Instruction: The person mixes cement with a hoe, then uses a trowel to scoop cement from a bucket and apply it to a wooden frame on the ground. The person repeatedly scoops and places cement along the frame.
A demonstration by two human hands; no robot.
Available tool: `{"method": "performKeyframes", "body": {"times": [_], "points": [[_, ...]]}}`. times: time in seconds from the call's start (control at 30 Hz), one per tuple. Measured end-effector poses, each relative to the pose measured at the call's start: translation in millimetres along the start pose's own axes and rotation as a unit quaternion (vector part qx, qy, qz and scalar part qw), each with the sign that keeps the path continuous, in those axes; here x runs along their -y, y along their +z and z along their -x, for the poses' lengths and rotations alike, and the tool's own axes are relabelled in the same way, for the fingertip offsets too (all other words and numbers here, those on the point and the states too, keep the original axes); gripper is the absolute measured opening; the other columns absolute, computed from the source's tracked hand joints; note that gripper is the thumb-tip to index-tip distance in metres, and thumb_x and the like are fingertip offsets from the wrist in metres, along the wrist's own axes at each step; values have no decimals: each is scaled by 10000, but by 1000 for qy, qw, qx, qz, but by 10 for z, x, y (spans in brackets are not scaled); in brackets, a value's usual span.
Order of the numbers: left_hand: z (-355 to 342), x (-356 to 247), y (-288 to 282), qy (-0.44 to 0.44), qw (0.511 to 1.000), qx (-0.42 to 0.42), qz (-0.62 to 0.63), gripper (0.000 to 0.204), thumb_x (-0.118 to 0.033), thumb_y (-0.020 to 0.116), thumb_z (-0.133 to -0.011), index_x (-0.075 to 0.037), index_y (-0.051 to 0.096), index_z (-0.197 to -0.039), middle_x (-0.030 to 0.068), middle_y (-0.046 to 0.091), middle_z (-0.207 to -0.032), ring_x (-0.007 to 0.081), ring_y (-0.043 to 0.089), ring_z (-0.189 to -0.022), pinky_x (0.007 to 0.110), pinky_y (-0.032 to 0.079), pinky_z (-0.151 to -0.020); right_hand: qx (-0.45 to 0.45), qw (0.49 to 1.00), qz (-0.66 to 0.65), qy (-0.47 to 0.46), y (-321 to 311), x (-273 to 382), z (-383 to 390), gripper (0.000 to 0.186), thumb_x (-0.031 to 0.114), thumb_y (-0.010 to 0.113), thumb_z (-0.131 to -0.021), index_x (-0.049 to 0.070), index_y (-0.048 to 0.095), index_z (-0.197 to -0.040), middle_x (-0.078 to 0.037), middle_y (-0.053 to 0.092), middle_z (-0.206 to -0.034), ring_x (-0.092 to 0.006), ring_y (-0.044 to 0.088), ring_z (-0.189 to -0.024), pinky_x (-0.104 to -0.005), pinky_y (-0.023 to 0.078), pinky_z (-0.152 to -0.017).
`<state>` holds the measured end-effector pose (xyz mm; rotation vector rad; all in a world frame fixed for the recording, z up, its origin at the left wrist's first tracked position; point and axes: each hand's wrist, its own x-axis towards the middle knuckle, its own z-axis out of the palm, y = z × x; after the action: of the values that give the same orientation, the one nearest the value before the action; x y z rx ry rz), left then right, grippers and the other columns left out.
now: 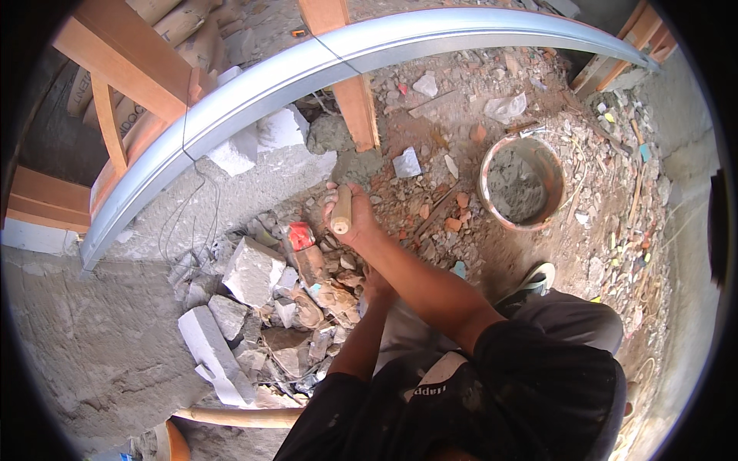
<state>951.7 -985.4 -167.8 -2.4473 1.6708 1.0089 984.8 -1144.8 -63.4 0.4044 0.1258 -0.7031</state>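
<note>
My right hand (354,215) is closed round the wooden handle (341,222) of a trowel, with the handle's butt end turned up toward me. The trowel's blade cannot be made out behind the hand. Just beyond it, wet grey mortar (360,164) lies at the foot of a wooden post (355,115). My left hand (377,286) is low beside the rubble, under my right forearm; its fingers are hidden. Close by on the left are a crushed red packet (300,236) and a broken brick (310,265). To the right stands a round bucket (484,180) holding grey mortar (515,184).
A long metal channel (277,84) crosses ahead, with thin wire (184,142) hanging from it. White block pieces (254,270) and rubble lie at left. Filled sacks (181,23) are behind the wooden frame (127,58). Debris covers the floor beside the right wall (696,146).
</note>
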Motion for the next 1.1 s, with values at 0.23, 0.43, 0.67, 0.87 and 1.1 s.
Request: {"method": "performKeyframes", "body": {"times": [0.23,0.43,0.67,0.87,1.1], "points": [[-178,305,369,5,999,5,-40,715,-409,634,-799,-125,375,-1402,138,288,-1461,327,328,-1305,494,367,-1001,4,994,-100,-44,571,-115,-227,345,327,359,-982,32,510,-884,-91,569,-708,-209,572,-608,-324,537,-584],[-348,535,847,67,990,-57,109,701,-408,657,-784,-133,399,-1375,132,326,-1421,317,324,-1292,430,381,-1002,13,992,-124,-36,885,-108,-276,328,306,357,-973,35,513,-876,-100,566,-697,-227,572,-596,-314,536,-556],[-393,689,952,92,987,-55,122,712,-402,658,-787,-124,388,-1384,130,318,-1431,307,303,-1311,447,373,-1006,20,999,31,-22,801,-494,-20,338,347,386,-972,51,508,-865,-76,548,-713,-225,570,-614,-367,501,-561],[-269,495,698,68,993,-35,93,722,-395,655,-792,-114,375,-1396,130,306,-1446,301,285,-1330,469,363,-1008,-15,998,-6,-64,287,-229,-31,300,354,468,-914,76,540,-826,-40,549,-670,-170,585,-607,-308,520,-535],[-294,464,546,31,999,5,32,759,-391,652,-799,-114,328,-1426,130,273,-1482,287,288,-1345,482,342,-1027,-2,996,-53,-79,624,-41,-444,255,288,454,-893,58,534,-815,-71,587,-705,-199,597,-613,-300,539,-560]]}}
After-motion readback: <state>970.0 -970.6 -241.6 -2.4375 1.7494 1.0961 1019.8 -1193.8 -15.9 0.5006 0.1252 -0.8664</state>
